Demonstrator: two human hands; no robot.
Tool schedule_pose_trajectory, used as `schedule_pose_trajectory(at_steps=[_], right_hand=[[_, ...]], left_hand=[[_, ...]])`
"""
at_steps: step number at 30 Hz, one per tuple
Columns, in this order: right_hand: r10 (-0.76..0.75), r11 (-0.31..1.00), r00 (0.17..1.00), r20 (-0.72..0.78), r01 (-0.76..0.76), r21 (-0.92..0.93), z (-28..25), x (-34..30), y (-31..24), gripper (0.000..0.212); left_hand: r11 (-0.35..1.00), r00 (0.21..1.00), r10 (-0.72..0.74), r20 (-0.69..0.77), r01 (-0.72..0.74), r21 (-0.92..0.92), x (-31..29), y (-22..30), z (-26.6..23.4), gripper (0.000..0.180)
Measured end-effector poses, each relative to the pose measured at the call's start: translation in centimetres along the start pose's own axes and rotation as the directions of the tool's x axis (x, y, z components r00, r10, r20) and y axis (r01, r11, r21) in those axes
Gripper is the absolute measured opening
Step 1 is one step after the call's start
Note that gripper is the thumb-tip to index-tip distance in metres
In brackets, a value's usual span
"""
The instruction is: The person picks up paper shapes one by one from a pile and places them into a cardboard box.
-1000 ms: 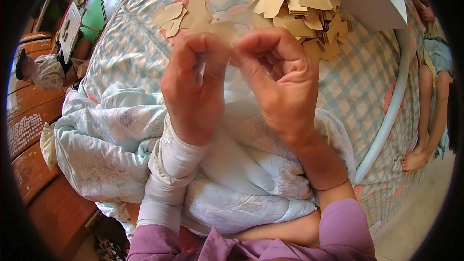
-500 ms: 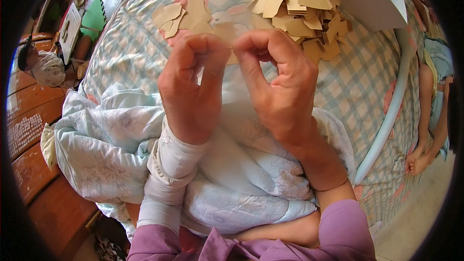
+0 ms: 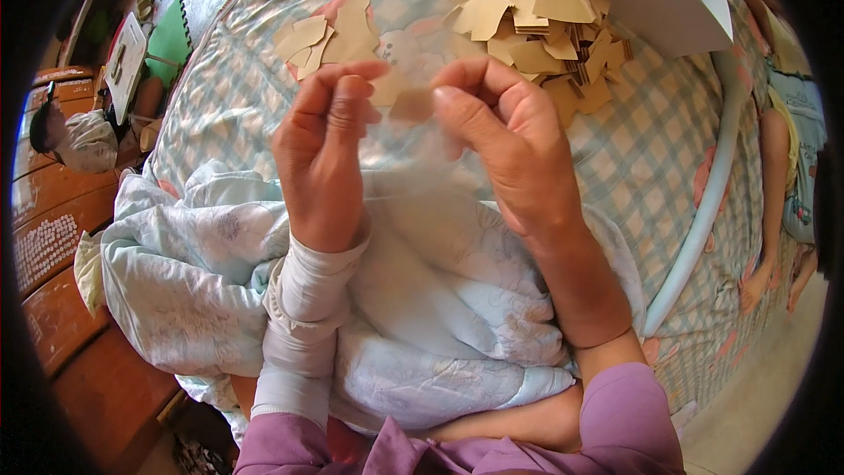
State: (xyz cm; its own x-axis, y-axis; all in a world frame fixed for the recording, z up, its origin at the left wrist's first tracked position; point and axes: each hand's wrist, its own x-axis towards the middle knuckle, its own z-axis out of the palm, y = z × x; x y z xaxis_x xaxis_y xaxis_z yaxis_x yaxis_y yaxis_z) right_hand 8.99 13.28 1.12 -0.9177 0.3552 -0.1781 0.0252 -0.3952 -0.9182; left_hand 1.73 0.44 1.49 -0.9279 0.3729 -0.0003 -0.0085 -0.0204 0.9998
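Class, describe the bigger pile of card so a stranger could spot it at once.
Look across the checked sheet to the white box at upper right. Just left of it, beyond the right hand, lies the big pile of tan card. It is heaped with many overlapping pieces, unlike the small pile of a few pieces beyond the left hand.

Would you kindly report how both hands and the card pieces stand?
Left hand raised, grip unclear. Right hand opposite, blurred tan piece near it, hold unclear. Card pieces heaped beyond right hand, smaller cluster beyond left. Bunched blanket below both hands.
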Motion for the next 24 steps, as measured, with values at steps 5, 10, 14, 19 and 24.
schedule_pose_trajectory(at_steps=[5, 10, 14, 19, 24], right_hand=[[-0.542, 0.826, 0.802, -0.250, 0.453, -0.337, -3.1, 0.8, -2.9, 0.013], [-0.767, 0.601, 0.605, -0.212, 0.563, -0.568, -4.8, 0.9, -4.0, 0.018], [-0.599, 0.730, 0.796, -0.087, 0.500, -0.466, -2.5, 0.2, -2.8, 0.017], [-0.344, 0.818, 0.938, 0.038, 0.320, -0.479, -0.4, 0.3, -0.7, 0.016], [-0.171, 0.897, 0.984, 0.057, 0.180, -0.404, 0.2, 0.2, -0.5, 0.010]], left_hand=[[0.766, 0.976, 0.184, 0.119, -0.218, 0.605, 0.8, -1.0, -0.4, 0.026], [0.447, 0.895, 0.202, 0.397, -0.445, 0.776, 0.6, -1.5, -0.3, 0.033], [0.457, 0.902, 0.191, 0.388, -0.432, 0.778, 0.9, -1.6, -1.2, 0.020], [0.696, 0.947, 0.317, 0.043, -0.263, 0.669, 1.1, -0.1, -0.7, 0.010], [0.979, 0.989, 0.125, 0.083, -0.137, 0.148, 0.8, -0.5, -0.5, 0.017]])
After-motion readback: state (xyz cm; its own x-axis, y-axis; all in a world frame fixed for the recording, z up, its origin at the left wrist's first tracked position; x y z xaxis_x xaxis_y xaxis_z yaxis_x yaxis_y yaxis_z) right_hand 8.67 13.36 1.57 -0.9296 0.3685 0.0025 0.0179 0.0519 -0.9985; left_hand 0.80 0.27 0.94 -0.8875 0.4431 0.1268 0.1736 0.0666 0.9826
